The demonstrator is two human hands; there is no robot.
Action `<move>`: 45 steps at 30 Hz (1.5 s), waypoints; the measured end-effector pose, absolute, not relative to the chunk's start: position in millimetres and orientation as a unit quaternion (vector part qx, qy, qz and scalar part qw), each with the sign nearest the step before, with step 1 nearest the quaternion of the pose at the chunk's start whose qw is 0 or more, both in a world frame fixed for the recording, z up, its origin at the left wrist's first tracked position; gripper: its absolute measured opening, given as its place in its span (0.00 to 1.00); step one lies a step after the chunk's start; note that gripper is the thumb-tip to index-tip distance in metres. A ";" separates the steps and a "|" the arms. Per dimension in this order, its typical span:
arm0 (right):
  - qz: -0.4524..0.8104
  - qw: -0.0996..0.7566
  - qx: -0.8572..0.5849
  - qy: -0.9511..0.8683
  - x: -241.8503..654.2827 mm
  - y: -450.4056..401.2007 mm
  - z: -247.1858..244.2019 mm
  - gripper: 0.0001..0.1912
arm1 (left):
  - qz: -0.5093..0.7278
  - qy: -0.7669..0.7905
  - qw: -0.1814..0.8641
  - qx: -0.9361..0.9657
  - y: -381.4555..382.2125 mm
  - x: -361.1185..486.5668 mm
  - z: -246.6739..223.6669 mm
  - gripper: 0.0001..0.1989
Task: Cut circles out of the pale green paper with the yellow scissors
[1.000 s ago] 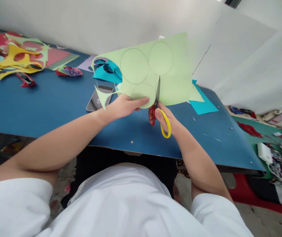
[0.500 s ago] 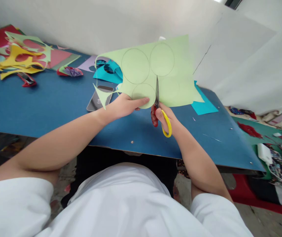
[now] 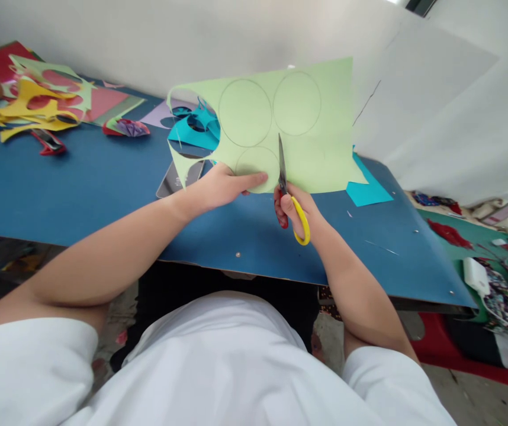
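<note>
Blue tabletop (image 3: 103, 195): light-green paper sheet (image 3: 320, 160) held raised above it, three drawn circles (image 3: 245, 112) visible. Left hand (image 3: 225, 186): fingers pinch the sheet's lower edge, thumb over the lowest circle. Right hand (image 3: 307, 204): fingers grasp yellow-and-red scissors (image 3: 282, 171), blades at the sheet beside that circle. Smartphone (image 3: 169, 182) lies beyond left wrist, partly covered.

The green sheet (image 3: 298, 148) looks like smooth, dull paper. The scissors (image 3: 282, 170) have smooth metal blades and plastic-looking handles. Near the table's (image 3: 80, 195) far right corner, the blue sheet (image 3: 370, 190) looks like dull paper too.
</note>
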State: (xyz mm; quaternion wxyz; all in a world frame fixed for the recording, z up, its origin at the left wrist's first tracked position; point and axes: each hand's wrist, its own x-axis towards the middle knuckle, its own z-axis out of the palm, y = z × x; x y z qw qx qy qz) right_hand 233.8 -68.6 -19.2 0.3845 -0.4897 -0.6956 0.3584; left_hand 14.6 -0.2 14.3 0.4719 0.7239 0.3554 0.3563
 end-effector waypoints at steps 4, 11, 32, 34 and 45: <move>0.352 0.379 -0.489 -0.703 236.8 -66.3 -21.8 0.39 | 0.357 0.350 0.454 0.738 2.2 12.7 16.0 0.13; 0.344 0.401 -0.484 -0.698 234.4 -68.6 -19.6 0.39 | 0.385 0.331 0.508 0.695 -1.0 9.3 23.6 0.14; 0.324 0.390 -0.507 -0.697 230.4 -77.7 -6.4 0.39 | 0.415 0.297 0.541 0.669 12.1 5.1 23.1 0.07; 0.332 0.398 -0.504 -0.691 230.5 -76.7 -7.1 0.39 | 0.425 0.297 0.529 0.672 14.9 4.9 22.2 0.06; 0.295 0.398 -0.522 -0.695 228.1 -71.8 -9.4 0.38 | 0.452 0.298 0.475 0.694 15.9 12.5 11.9 0.14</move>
